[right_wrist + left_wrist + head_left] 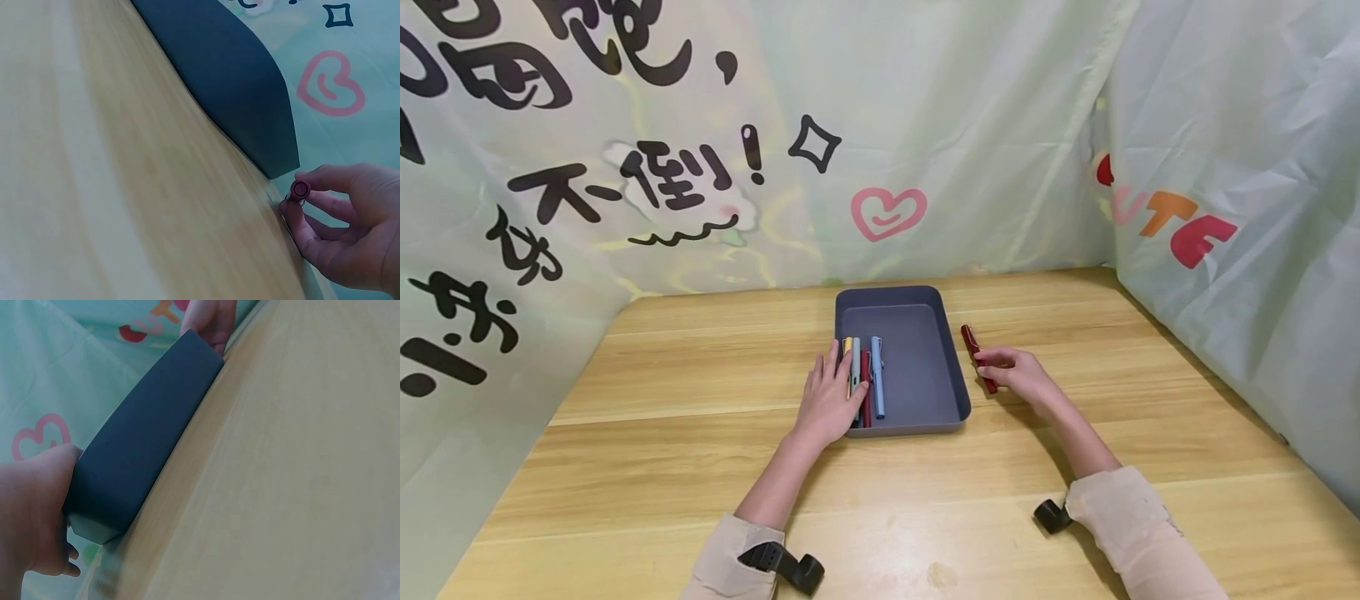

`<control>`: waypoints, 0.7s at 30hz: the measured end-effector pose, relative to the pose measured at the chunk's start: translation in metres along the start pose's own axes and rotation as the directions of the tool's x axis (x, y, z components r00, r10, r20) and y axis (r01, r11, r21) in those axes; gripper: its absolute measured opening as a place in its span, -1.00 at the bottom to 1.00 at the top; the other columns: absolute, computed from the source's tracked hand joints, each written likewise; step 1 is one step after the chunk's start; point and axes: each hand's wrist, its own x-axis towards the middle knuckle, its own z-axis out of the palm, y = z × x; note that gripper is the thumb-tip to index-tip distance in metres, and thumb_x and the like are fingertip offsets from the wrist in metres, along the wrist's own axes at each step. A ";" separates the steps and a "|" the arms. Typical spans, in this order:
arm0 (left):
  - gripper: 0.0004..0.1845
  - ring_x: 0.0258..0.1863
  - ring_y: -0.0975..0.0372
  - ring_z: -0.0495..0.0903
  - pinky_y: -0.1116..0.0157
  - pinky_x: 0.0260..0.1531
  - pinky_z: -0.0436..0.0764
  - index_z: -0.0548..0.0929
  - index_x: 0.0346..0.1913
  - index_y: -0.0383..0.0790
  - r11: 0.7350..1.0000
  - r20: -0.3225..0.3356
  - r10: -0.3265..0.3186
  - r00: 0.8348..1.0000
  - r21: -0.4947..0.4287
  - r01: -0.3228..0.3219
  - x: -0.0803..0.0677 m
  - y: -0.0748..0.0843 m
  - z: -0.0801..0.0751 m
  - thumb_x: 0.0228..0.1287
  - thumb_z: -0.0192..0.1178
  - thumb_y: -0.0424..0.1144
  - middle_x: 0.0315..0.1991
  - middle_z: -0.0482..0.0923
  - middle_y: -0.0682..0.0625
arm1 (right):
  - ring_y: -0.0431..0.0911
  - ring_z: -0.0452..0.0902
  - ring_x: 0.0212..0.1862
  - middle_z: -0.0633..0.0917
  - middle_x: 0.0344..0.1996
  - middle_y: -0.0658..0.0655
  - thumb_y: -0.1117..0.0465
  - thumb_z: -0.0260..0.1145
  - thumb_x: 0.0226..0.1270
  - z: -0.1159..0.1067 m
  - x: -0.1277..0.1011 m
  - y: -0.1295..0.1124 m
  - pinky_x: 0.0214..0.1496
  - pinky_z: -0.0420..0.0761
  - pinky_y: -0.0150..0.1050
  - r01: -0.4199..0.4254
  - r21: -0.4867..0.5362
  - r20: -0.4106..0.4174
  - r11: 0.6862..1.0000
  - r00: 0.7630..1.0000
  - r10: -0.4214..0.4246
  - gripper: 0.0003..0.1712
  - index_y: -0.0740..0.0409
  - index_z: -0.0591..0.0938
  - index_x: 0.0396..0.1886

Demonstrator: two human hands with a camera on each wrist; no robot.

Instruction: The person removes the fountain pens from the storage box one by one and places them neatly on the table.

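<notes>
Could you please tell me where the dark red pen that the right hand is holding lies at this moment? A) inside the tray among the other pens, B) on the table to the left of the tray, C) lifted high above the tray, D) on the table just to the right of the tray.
D: the right hand pinches the dark red pen on the table, just outside the right wall of the tray.

Head camera looks down from above; both low, close wrist cameras share the tray (955, 367).
</notes>
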 end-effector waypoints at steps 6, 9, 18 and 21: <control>-0.34 0.35 -0.15 -0.23 -0.06 0.27 -0.15 0.04 0.43 -0.20 1.000 -0.001 0.005 1.000 -0.003 -0.005 0.000 0.000 -0.001 0.39 -0.11 0.01 0.45 -0.32 -0.10 | -0.07 0.50 -0.22 0.59 -0.17 0.26 0.28 0.29 0.21 0.002 0.001 -0.001 -0.32 0.51 -0.32 -0.001 -0.043 -0.017 0.999 1.000 0.000 -0.57 0.41 0.50 0.05; -0.34 0.35 -0.16 -0.23 -0.07 0.26 -0.16 0.04 0.43 -0.22 1.000 0.000 0.009 1.000 0.001 -0.009 0.000 0.000 0.000 0.39 -0.11 0.01 0.45 -0.32 -0.11 | -0.06 0.46 -0.23 0.59 -0.18 0.25 0.29 0.31 0.19 0.002 0.001 -0.001 -0.34 0.48 -0.31 -0.005 -0.071 -0.027 0.997 1.000 0.003 -0.57 0.38 0.51 0.04; -0.34 0.35 -0.15 -0.23 -0.05 0.27 -0.15 0.04 0.43 -0.21 1.000 -0.002 0.007 1.000 0.003 -0.007 0.000 -0.001 0.000 0.39 -0.11 0.02 0.45 -0.32 -0.10 | -0.07 0.51 -0.23 0.60 -0.15 0.32 0.30 0.32 0.17 0.001 0.002 -0.001 -0.28 0.52 -0.30 -0.002 -0.071 -0.027 0.998 1.000 0.000 -0.58 0.40 0.51 0.01; -0.34 0.35 -0.15 -0.23 -0.06 0.27 -0.15 0.04 0.43 -0.20 1.000 -0.004 0.007 1.000 0.003 -0.007 0.000 -0.001 0.001 0.39 -0.12 0.02 0.45 -0.33 -0.10 | -0.07 0.52 -0.23 0.60 -0.17 0.32 0.32 0.33 0.15 0.001 0.002 0.000 -0.28 0.54 -0.31 0.008 -0.068 -0.030 0.998 1.000 -0.010 -0.59 0.42 0.52 -0.01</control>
